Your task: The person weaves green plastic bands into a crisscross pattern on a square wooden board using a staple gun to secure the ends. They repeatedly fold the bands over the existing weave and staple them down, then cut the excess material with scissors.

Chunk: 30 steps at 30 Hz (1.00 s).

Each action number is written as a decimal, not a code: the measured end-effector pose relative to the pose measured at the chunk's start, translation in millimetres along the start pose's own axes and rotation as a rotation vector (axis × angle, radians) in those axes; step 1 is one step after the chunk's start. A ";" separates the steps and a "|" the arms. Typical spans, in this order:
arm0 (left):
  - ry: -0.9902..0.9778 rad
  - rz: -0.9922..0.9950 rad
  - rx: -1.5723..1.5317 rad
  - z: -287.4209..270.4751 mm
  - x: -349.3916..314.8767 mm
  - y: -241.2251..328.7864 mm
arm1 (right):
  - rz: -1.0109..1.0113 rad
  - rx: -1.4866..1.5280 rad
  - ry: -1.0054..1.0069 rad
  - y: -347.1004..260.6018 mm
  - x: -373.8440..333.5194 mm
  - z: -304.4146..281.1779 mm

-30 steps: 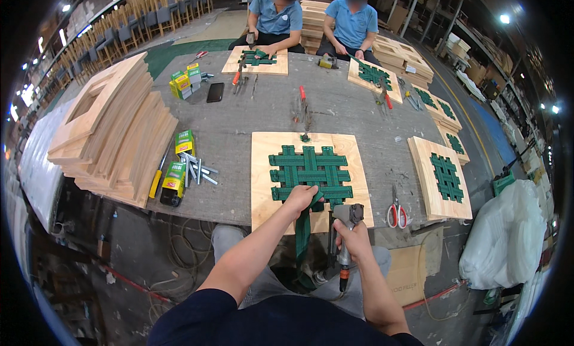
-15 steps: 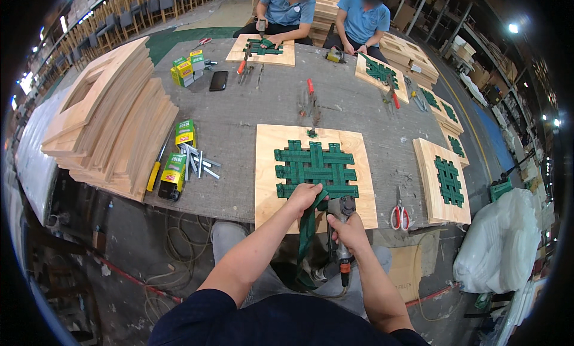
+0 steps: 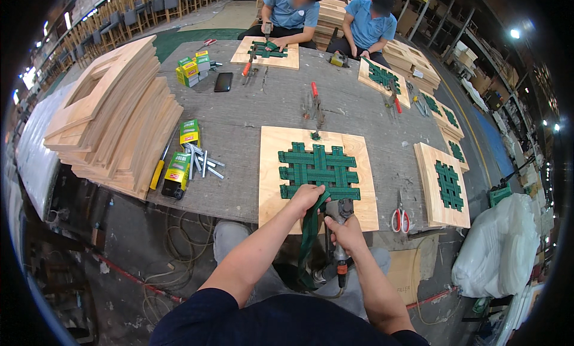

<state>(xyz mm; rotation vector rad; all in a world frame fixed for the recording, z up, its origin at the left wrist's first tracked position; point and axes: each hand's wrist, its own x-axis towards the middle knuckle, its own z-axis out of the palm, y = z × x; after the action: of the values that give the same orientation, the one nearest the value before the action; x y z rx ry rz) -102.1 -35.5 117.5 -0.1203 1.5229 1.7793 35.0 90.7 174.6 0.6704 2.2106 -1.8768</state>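
Note:
In front of me lies a square wooden board (image 3: 362, 166) with green webbing (image 3: 318, 166) woven over its middle opening. My left hand (image 3: 308, 197) pinches a loose green strap (image 3: 310, 229) at the near edge of the weave; the strap's tail hangs down over the table edge toward my lap. Gripped in my right hand (image 3: 347, 233) is a pneumatic staple gun (image 3: 339, 209), its nose at the board's near part, just right of the strap. An air hose joins the gun's orange-ringed lower end. The exact contact between nose and strap is hidden.
Red-and-white scissors (image 3: 400, 219) and finished webbed boards (image 3: 445, 184) lie to the right. On the left are stacked wooden frames (image 3: 113, 136), staple boxes (image 3: 178, 166), loose staple strips (image 3: 203, 162) and a yellow-handled screwdriver (image 3: 158, 172). A red-handled tool (image 3: 315, 92) lies beyond my board. Two people work opposite.
The view has shifted slightly. Both my hands keep nearly the same place at the board's near edge, still holding strap and staple gun. One person across the table has turned their head.

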 end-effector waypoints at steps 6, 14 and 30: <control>-0.023 -0.025 0.012 -4.5 1.0 0.3 | 0.001 0.001 -0.065 0.0 -1.4 2.7; 0.004 0.015 -0.013 -13.0 -8.6 1.6 | 0.018 0.099 -0.029 4.3 -4.2 -10.1; 0.232 0.709 1.038 56.2 -78.1 -46.8 | 0.032 -0.013 0.378 8.6 112.1 -179.1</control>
<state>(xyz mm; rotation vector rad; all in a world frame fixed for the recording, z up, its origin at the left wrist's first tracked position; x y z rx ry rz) 2.6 -25.2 137.0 0.8356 2.6903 1.2104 -31.9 290.5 156.8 1.1329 2.4058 -1.8420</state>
